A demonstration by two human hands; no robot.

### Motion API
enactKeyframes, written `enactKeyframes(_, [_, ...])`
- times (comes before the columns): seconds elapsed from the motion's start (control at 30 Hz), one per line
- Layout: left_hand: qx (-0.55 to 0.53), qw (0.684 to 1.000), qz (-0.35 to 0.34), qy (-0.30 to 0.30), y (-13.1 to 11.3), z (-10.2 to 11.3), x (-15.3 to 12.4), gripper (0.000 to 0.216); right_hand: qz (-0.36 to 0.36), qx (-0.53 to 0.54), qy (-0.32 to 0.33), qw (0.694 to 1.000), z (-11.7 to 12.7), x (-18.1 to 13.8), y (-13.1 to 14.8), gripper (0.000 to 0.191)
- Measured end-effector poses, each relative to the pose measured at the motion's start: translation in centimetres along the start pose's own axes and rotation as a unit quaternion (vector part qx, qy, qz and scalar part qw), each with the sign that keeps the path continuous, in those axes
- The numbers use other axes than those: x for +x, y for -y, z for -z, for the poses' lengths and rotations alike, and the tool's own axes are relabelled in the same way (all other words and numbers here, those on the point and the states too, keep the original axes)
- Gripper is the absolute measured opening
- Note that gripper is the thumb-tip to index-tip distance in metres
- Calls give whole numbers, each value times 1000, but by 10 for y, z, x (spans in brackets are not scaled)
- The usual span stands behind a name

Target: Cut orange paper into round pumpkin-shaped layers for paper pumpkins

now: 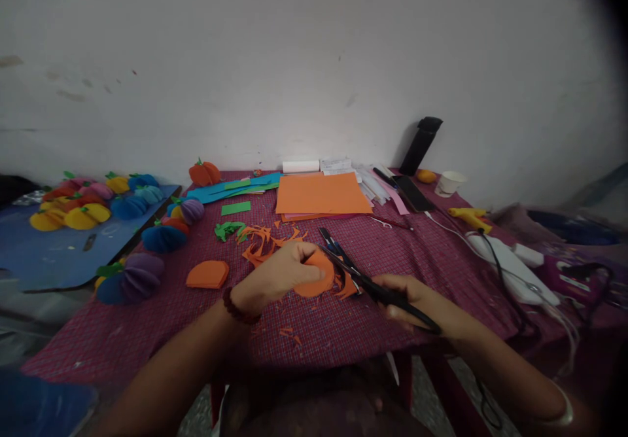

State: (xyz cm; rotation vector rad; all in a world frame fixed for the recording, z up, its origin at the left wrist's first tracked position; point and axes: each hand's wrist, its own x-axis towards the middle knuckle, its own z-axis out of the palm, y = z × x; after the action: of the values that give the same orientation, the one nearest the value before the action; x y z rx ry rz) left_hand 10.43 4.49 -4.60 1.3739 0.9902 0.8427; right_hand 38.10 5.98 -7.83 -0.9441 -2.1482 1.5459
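Left hand [282, 268] pinches orange paper round [313, 286]; right hand [422, 299] grips scissors [366, 282] at its 3 o'clock. Round's likely light, bendy (may crease), best held at 9.

No text, brand or number readable. Faint print on white papers [336, 164] at far side of desk [206, 332], too small to read; pale marks on purple item [572, 283] at right, blurred, illegible.
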Motion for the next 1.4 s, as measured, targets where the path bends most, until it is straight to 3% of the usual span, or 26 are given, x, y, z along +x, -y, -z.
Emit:
enactKeyframes(0.1, [138,979,-135,-69,-2,1,-4,11,12,-95,-61,994,16,-1,1,47])
enactKeyframes(0.17, [223,925,-284,-122,-2,3,-7,10,6,-222,-136,965,32,-2,-8,45])
enactKeyframes(0.23, [287,852,-413,-149,-3,7,-8,14,-5,-348,-209,914,50,-5,-24,44])
enactKeyframes(0.3, [335,795,-480,-158,-3,10,-9,19,-6,-415,-235,879,65,-9,-41,43])
enactKeyframes(0.4, [375,750,-513,-180,-2,13,-13,23,-10,-464,-229,855,79,-15,-59,39])
enactKeyframes(0.5, [431,704,-524,-208,-1,18,-21,27,6,-473,-230,850,82,-16,-57,38])
enactKeyframes(0.63, [550,599,-548,-197,-4,27,-33,29,79,-415,-271,865,68,0,-27,34])
enactKeyframes(0.73, [600,534,-561,-202,-7,32,-37,24,140,-377,-228,887,49,26,7,29])
enactKeyframes(0.8, [608,519,-563,-209,-8,35,-37,21,180,-362,-203,892,36,47,29,27])
enactKeyframes(0.9, [602,522,-565,-213,-6,36,-35,21,222,-318,-167,906,18,81,52,26])
enactKeyframes(1.07, [560,548,-571,-245,3,34,-33,21,249,-144,-204,936,-5,124,47,19])
enactKeyframes(1.23, [509,559,-567,-327,10,30,-30,28,248,-123,-226,934,-22,129,27,16])
enactKeyframes(1.4, [495,557,-583,-325,12,30,-28,29,326,-129,-244,904,-31,115,35,17])
